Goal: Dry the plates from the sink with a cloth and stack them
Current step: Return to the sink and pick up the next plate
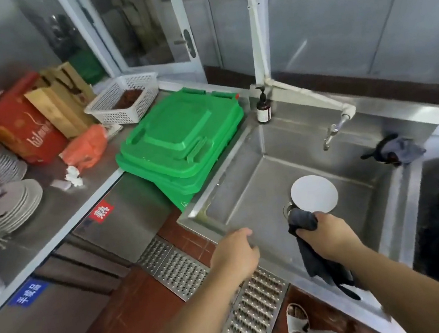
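One white plate lies flat on the bottom of the steel sink, beside the drain. My right hand is shut on a dark grey cloth just in front of the plate; the cloth hangs down over the sink's near edge. My left hand hovers over the sink's front left corner with its fingers curled and nothing in it. Two stacks of white plates stand on the steel counter at the far left.
Green bin lids lie stacked between counter and sink. A soap bottle and a tap sit at the sink's back. A second cloth rests on the right rim. Bags, an orange sack and a white basket crowd the counter's back.
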